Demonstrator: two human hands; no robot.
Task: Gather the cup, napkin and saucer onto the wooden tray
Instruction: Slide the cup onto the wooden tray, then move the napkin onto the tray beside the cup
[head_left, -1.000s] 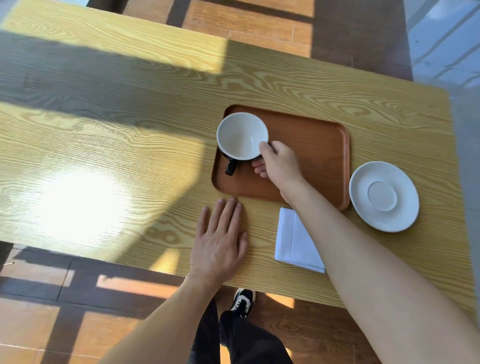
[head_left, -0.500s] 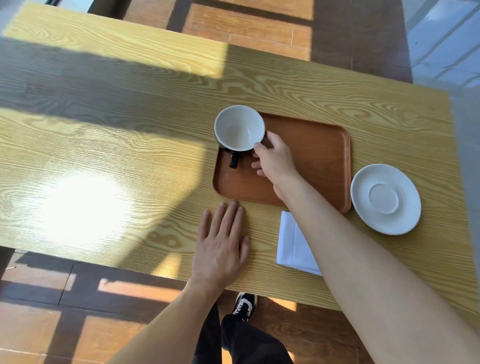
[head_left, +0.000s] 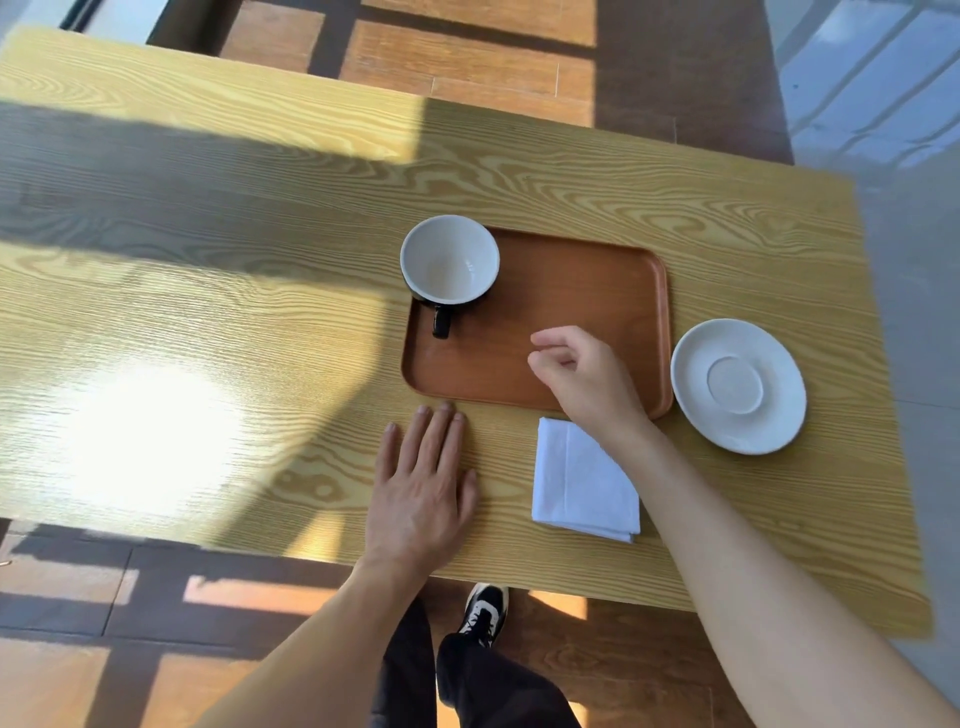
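Observation:
The cup (head_left: 450, 260), white inside and black outside, stands in the far left corner of the wooden tray (head_left: 587, 296), its handle pointing toward me. My right hand (head_left: 584, 376) hovers over the tray's near half, fingers loosely curled and holding nothing. A folded white napkin (head_left: 582, 483) lies on the table just in front of the tray, partly under my right forearm. The white saucer (head_left: 737, 385) sits on the table to the right of the tray. My left hand (head_left: 423, 486) rests flat on the table near the tray's near left corner.
The pale wooden table (head_left: 208, 312) carries a bright sun patch on its left side. Its near edge runs just behind my left wrist, with floor and my shoes below. The right table edge lies close beyond the saucer.
My right hand let go of the cup, which now stands on the tray, and drew back toward me and to the right. The left hand stayed put.

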